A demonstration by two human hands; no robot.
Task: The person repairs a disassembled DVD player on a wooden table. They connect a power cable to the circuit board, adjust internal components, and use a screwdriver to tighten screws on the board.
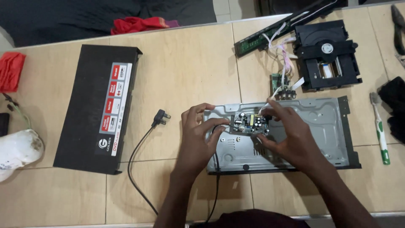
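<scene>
Over a grey metal chassis (320,126) on the tiled floor (190,71), the left hand (198,135) and right hand (291,135) pinch a small circuit board (250,122), with a black cover (95,105) lying well to the left.

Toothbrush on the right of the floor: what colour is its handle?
White with green grip sections, seen in the head view: toothbrush, lying apart from both hands.

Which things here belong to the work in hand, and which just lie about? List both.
In hand: circuit board held by left hand and right hand; metal chassis; power cord; disc drive; front panel; black cover.

Lying about: toothbrush; red cloth; white bag.
</scene>
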